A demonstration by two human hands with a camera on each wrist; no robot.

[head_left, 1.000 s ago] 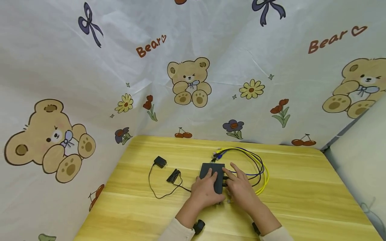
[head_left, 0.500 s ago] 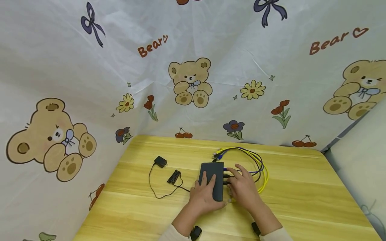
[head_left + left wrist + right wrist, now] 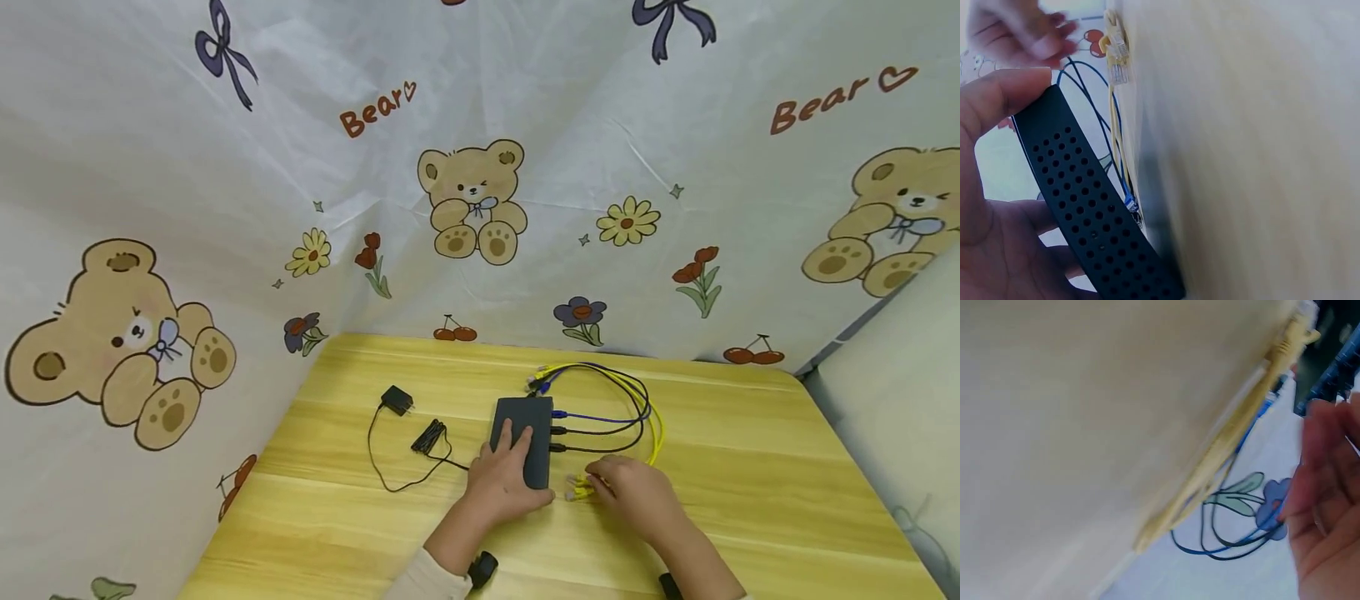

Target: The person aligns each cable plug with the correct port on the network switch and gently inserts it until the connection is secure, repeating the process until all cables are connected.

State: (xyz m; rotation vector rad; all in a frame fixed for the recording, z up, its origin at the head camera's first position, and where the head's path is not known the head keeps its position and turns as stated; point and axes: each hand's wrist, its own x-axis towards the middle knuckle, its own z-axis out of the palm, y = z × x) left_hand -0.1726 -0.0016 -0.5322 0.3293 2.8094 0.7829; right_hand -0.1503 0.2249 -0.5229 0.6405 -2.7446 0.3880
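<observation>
A flat black network switch (image 3: 537, 454) lies on the table under my left hand (image 3: 501, 483). In the left wrist view, that hand's thumb (image 3: 1017, 94) holds one end of its perforated side, with the other fingers behind it. One blue cable (image 3: 596, 416) and two black cables (image 3: 592, 432) enter the switch's right side. My right hand (image 3: 637, 496) is just right of the clear plugs of several yellow network cables (image 3: 580, 487). In the right wrist view, the hand is blurred and apart from the yellow cables (image 3: 1229, 434), its fingers loosely bent.
A black power adapter (image 3: 397, 400) lies left of the switch, its thin cord tied in a bundle (image 3: 431, 436). The far cable ends (image 3: 542, 380) gather behind the switch. A bear-print sheet (image 3: 540, 275) rises at the table's back edge.
My right hand has left the plugs at the switch's right side and moved right and toward me, beside the yellow plugs. The left hand stays on the switch.
</observation>
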